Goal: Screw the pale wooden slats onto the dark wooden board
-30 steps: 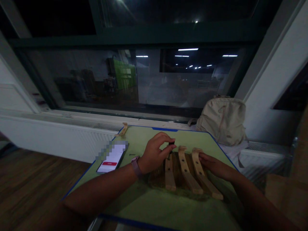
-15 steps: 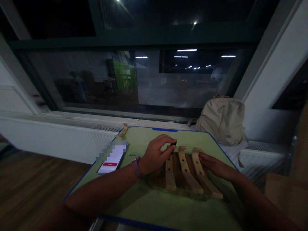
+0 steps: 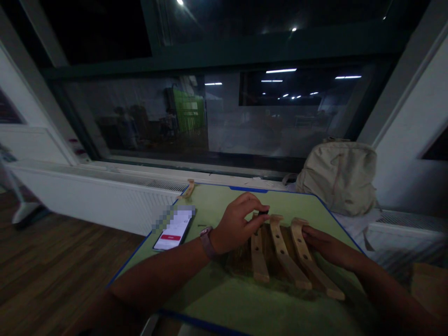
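Note:
On the table lies a dark wooden board (image 3: 241, 263) carrying three curved light-wood pieces: a left piece (image 3: 261, 268), a middle piece (image 3: 287, 261) and a right piece (image 3: 313, 268). Dark holes show along them. My left hand (image 3: 236, 226), with a watch at its wrist, pinches a small black piece (image 3: 263, 213) between thumb and fingers, above the upper end of the left piece. What kind of thing it is cannot be made out. My right hand (image 3: 324, 242) grips the right curved piece near its upper end; its fingertips are partly hidden behind the wood.
A green table (image 3: 206, 298) with blue edging bears a lit phone (image 3: 175, 228) on the left. Another curved wooden piece (image 3: 190, 188) lies at the far left corner. Behind stand a beige backpack (image 3: 341, 177), a white radiator (image 3: 91, 196) and a wide window (image 3: 245, 126).
The view has swung slightly left, so everything appears further right. The black piece, upright before, now looks tilted flatter in my left fingers. My right hand keeps its place on the wood.

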Tool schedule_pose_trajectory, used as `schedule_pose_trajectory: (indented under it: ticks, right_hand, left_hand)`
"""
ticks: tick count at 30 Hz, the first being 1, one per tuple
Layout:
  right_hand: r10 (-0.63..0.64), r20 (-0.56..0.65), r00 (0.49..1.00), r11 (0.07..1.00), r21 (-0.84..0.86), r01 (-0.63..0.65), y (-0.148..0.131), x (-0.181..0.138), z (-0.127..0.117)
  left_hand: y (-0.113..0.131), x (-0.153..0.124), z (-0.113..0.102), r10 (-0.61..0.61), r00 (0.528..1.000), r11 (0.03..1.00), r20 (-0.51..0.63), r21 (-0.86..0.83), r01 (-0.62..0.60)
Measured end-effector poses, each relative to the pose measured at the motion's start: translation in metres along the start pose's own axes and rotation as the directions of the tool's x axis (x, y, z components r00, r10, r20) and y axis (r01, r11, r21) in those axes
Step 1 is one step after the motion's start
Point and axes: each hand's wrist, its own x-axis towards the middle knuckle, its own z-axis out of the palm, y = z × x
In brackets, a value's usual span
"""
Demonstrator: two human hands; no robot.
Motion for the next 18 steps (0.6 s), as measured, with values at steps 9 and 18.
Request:
schedule_pose_trajectory:
  ticks: [9,18]
  right_hand:
    - [-0.158,0.0,0.987,0.987,-0.008,0.158,-0.0006,0.0007,0.0014]
    - [-0.142,0.018,0.99,0.99,0.03,0.141,-0.0003,-0.0005,0.0032]
  left_hand:
    - [-0.0052,-0.0049,0.0011,-0.031,0.999,0.999,0.031,0.023,0.031]
    - [-0.0025,-0.0037,-0.0023,-0.01,1.0,0.997,0.009,0.073,0.009]
